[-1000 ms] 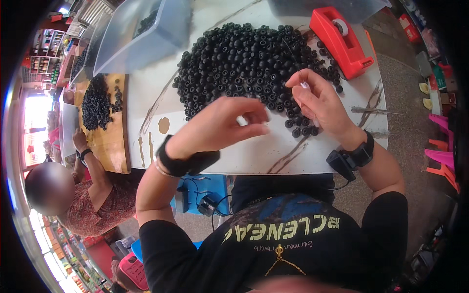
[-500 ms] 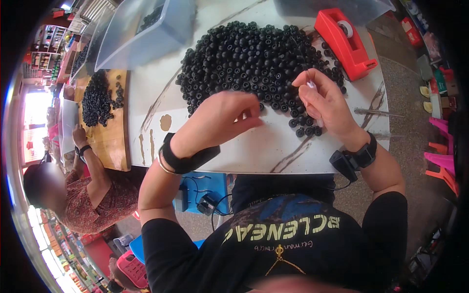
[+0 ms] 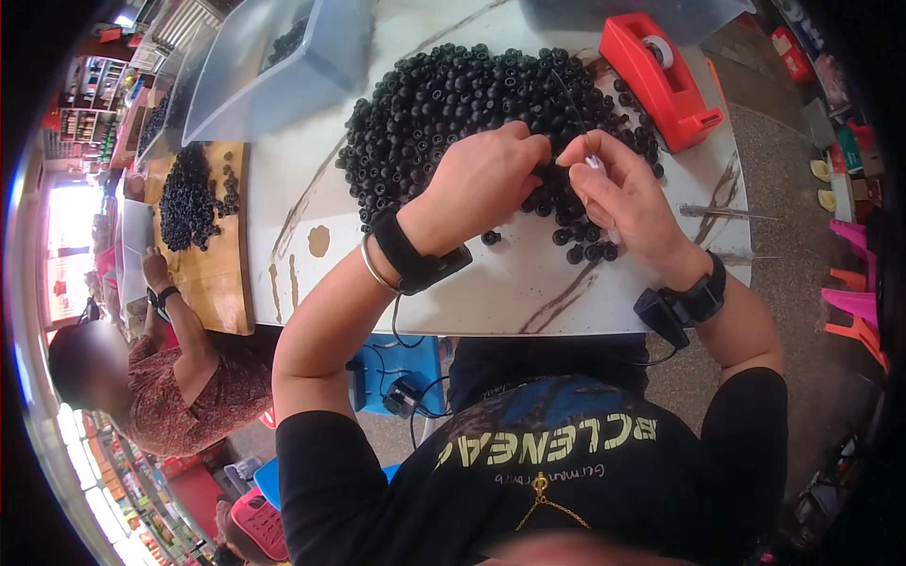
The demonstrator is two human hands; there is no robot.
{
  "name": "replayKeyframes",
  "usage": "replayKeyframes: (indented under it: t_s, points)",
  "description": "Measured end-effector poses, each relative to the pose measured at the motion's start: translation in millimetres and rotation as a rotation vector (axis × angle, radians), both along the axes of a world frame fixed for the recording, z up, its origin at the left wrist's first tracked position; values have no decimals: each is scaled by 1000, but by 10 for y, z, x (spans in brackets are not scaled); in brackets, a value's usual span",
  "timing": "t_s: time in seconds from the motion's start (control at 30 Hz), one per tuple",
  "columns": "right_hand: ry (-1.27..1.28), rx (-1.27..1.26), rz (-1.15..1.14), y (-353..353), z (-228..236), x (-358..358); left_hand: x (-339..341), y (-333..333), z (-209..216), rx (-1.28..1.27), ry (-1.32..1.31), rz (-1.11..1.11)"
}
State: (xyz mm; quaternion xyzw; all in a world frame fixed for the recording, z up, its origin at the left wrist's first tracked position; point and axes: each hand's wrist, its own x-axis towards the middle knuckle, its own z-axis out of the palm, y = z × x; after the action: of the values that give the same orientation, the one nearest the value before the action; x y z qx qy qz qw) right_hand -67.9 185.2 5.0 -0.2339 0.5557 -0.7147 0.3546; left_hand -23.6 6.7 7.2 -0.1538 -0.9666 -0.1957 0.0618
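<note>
A wide heap of small round black parts with holes point(image 3: 444, 104) covers the far middle of the white table. My right hand point(image 3: 628, 193) pinches a thin dark rod with a whitish handle point(image 3: 593, 161), its tip pointing up and away over the heap. Close beside it, over the near edge of the heap, my left hand point(image 3: 486, 174) is closed, thumb and fingers together. What it holds, if anything, is hidden. Several loose black parts point(image 3: 593, 252) lie below my right hand, and a single one point(image 3: 491, 238) rests below my left hand.
A red tape dispenser point(image 3: 661, 83) stands right of the heap. Thin metal tweezers-like tools point(image 3: 722, 213) lie at the right table edge. A translucent bin point(image 3: 283, 75) stands far left. At a wooden table point(image 3: 222, 274) on the left, another person point(image 3: 179, 377) works by a second heap.
My left hand has moved right and away from me, coming up close to my right hand. The right hand stays nearly in place, still pinching the rod.
</note>
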Motion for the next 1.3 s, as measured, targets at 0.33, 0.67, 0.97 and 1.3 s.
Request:
replayKeyframes:
  t_s: [0.33, 0.67, 0.97, 1.3]
  points:
    - [-46, -17, 1, 1, 26, -1, -31, -140, 85, 456, -210, -34]
    - [-96, -5, 14, -3, 46, -3, 75, -124, -34, 1519, -395, -50]
    - [-123, -32, 45, -4, 44, -12, 119, -68, -121, 1569, -436, -1]
    - [-55, 74, 95, -14, 95, 36, 132, -51, -170, 1570, -430, 15]
